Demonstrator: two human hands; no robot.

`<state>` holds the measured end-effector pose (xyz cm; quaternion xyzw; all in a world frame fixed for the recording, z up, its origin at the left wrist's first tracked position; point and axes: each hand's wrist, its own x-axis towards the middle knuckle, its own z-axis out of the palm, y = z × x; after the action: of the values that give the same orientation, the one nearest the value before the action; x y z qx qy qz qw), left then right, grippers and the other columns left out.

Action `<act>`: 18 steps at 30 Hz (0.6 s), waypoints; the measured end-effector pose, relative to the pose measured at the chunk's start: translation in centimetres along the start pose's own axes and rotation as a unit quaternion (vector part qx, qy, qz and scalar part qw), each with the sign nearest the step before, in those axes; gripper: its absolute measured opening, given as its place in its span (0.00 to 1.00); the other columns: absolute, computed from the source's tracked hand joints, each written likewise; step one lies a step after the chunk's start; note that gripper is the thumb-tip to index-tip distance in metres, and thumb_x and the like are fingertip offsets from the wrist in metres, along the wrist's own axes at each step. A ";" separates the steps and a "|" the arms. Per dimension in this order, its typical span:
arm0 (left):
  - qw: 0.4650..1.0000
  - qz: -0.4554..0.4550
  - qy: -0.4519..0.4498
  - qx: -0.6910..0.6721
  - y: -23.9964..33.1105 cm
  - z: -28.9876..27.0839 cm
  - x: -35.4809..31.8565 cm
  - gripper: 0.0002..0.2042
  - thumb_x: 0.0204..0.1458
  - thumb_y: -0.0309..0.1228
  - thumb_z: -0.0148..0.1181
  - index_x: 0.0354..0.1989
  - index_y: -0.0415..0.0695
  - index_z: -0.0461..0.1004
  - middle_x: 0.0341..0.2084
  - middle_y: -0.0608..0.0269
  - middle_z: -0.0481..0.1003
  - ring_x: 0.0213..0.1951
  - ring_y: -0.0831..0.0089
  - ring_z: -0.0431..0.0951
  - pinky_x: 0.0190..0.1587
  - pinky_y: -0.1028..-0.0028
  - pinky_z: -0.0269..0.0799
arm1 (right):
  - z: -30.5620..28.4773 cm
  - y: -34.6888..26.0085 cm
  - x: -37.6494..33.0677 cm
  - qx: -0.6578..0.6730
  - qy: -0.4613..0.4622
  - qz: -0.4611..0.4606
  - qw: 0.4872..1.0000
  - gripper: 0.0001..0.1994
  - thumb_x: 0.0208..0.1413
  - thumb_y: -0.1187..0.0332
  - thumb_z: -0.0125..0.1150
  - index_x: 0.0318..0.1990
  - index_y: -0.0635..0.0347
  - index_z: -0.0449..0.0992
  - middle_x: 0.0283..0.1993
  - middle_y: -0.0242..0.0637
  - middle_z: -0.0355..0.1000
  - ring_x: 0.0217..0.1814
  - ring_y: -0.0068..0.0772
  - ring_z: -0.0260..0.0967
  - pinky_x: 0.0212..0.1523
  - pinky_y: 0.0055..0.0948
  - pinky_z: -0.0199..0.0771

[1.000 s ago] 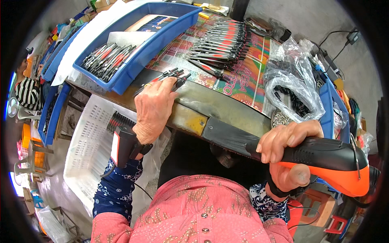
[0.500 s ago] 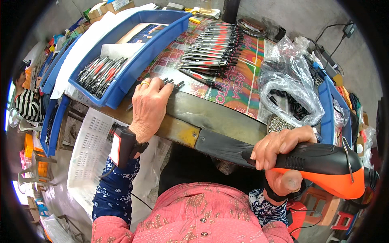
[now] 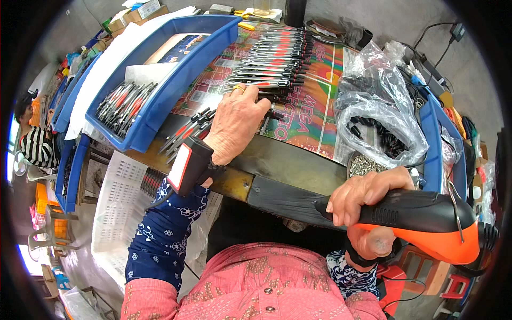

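While right hand (image 3: 370, 198) wraps round a power tool (image 3: 418, 210), left hand (image 3: 234, 124) half-curls over pens (image 3: 274, 64). Can't tell its grip.

wall: plain grey, matte (image 3: 389, 18) | floor: smooth grey concrete-look (image 3: 85, 256) | seating: pale grey plastic armchair (image 3: 57, 214), left; small bright-red plastic stool (image 3: 455, 287), brown-orange plastic stool (image 3: 433, 273), lower right | light: white glare patch (image 3: 30, 261), left rim, source unclear
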<state>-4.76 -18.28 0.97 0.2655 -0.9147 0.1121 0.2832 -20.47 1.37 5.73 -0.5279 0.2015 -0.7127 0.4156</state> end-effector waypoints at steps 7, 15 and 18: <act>0.999 0.017 0.048 -0.003 -0.2 0.1 -0.1 0.06 0.43 0.26 0.55 0.31 0.44 0.70 0.33 0.59 0.69 0.43 0.60 0.69 0.46 0.62 0.63 | 0.0 -0.2 0.0 0.020 -0.006 -0.004 1.000 0.30 0.29 0.71 0.80 0.38 0.63 0.62 0.23 0.40 0.68 0.24 0.33 0.67 0.28 0.32 0.72; 0.968 0.012 0.189 -0.164 2.4 -3.1 -1.1 0.11 0.46 0.21 0.56 0.40 0.39 0.70 0.30 0.53 0.75 0.35 0.57 0.75 0.41 0.65 0.67 | 0.0 -0.7 0.0 -0.017 -0.085 -0.037 0.996 0.32 0.29 0.69 0.80 0.41 0.64 0.62 0.26 0.41 0.69 0.26 0.33 0.68 0.32 0.36 0.72; 0.955 -0.041 0.156 -0.249 4.1 -5.5 -2.9 0.11 0.46 0.23 0.59 0.38 0.39 0.71 0.27 0.52 0.74 0.29 0.55 0.74 0.32 0.66 0.68 | 0.7 -0.9 -0.1 -0.054 -0.087 -0.036 0.994 0.31 0.34 0.58 0.75 0.40 0.62 0.61 0.24 0.38 0.67 0.24 0.31 0.66 0.30 0.34 0.71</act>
<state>-2.51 -11.68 3.57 0.2032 -0.8465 -0.0909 0.4837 -20.20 2.04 6.58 -0.6165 0.1836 -0.6664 0.3769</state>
